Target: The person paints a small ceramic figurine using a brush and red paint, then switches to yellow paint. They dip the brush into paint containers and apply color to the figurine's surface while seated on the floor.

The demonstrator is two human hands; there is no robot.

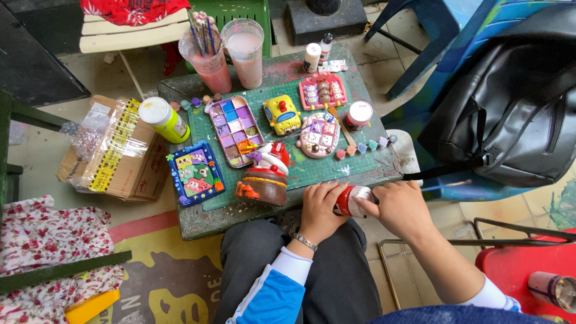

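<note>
Gripping a small red-and-white paint bottle (352, 200) w/ both hands, just off the near edge of the small table (198, 223), above the person's lap. Left hand (321, 211) fingers curled closed around the bottle's red end; right hand (401, 207) fingers closed on the white end, thumb on top. Bottle lies roughly horizontal between the two hands. Silver bracelet (305, 242) on left wrist, blue-white sleeve behind it.

On the tabletop, green cutting mat (312, 171) covers most of it. Nearest the hands, near edge: brown-red painted figurine (265, 174), standing just left of the left hand. Left near corner: blue-framed painted plaque (195, 173), half off the mat. Mid mat: purple paint palette (236, 130), yellow car-shaped piece (281, 114), pink round piece (318, 134) w/ brush across it. Toward far edge: pink tray-shaped piece (323, 91), small white bottle (311, 57). Right side: red-lidded jar (359, 114), row of tiny paint pots (365, 147) along right near part of mat. Far left corner: two plastic cups, one w/ brushes (207, 57), one w/ pinkish water (245, 49). Left edge: green-white tube-shaped bottle (163, 119) lying tilted.

Off table: taped cardboard box (114, 150) on floor to the left, black bag (510, 108) on blue chair to the right.
</note>
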